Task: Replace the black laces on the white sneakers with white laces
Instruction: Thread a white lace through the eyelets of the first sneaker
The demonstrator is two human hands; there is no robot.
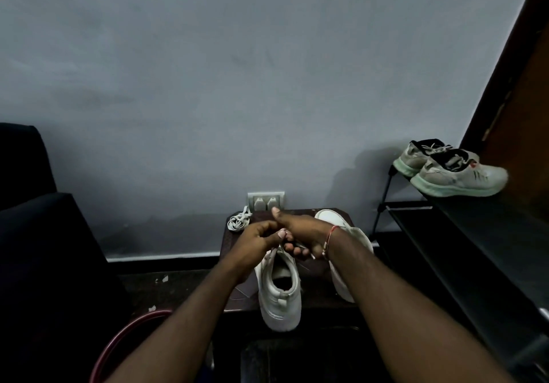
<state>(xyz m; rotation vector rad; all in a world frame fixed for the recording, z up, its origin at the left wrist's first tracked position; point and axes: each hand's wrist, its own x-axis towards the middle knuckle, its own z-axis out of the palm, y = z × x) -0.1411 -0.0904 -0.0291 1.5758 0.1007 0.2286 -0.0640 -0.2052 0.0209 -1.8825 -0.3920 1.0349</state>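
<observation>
A white sneaker (279,293) stands on a small dark table (315,296), heel toward me. Above its tongue my left hand (255,240) and my right hand (300,231) meet, fingers curled around a white lace (306,249) whose tip sticks out below the right hand. The shoe's eyelets are hidden by my hands. The second white sneaker (347,243) lies on its side at the table's right, partly under my right forearm. A bundled white lace (237,220) lies at the table's far left corner. No black lace is visible.
A wall socket (266,201) sits just behind the table. A dark shoe rack (463,234) on the right carries a grey pair of running shoes (451,171). A dark chair (35,234) stands on the left, and a red hoop (124,344) lies near the floor.
</observation>
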